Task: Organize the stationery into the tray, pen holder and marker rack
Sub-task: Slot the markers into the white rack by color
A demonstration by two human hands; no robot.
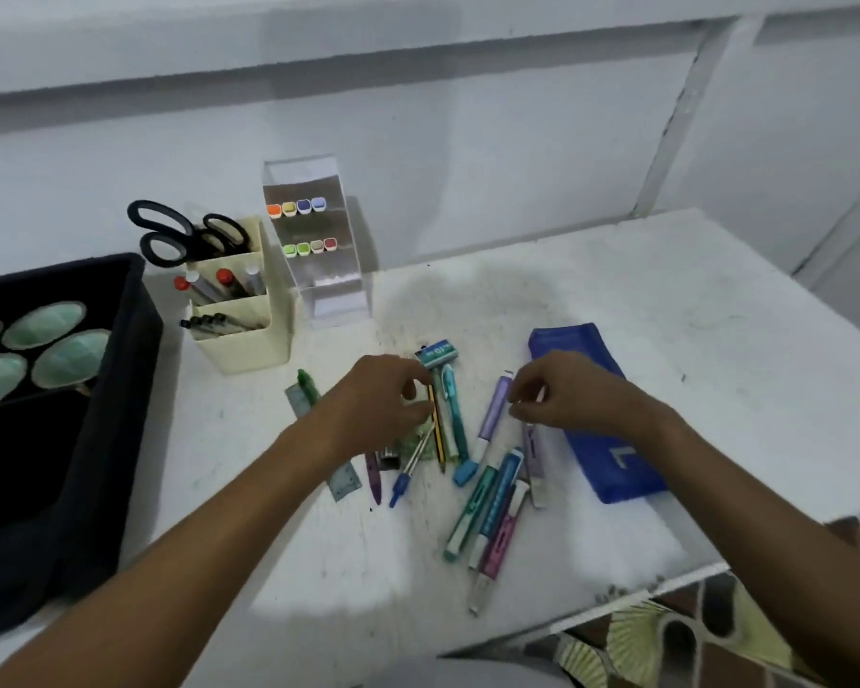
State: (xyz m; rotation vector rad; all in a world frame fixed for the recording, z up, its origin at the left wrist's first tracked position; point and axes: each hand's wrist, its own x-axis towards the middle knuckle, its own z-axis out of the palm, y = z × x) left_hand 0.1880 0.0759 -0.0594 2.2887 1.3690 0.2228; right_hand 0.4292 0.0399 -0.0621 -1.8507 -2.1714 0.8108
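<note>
Loose stationery lies mid-table: a yellow-black pencil (437,429), a teal eraser (438,352), a purple marker (492,414), several teal, blue and pink markers (487,504), a green marker (307,382) and a small ruler (346,481). My left hand (373,404) is curled over the pile, its thumb and forefinger pinching the pencil. My right hand (567,394) has curled fingertips at the purple marker's side; a grip is not clear. Behind stand the cream pen holder (249,345), the clear marker rack (328,290) and the black tray (120,369).
Black scissors (180,235) and several pens stand in the pen holder. The rack holds two rows of markers. A blue pencil case (592,424) lies under my right wrist. Green oval dishes (46,322) sit in the tray. The table's edge runs at the lower right.
</note>
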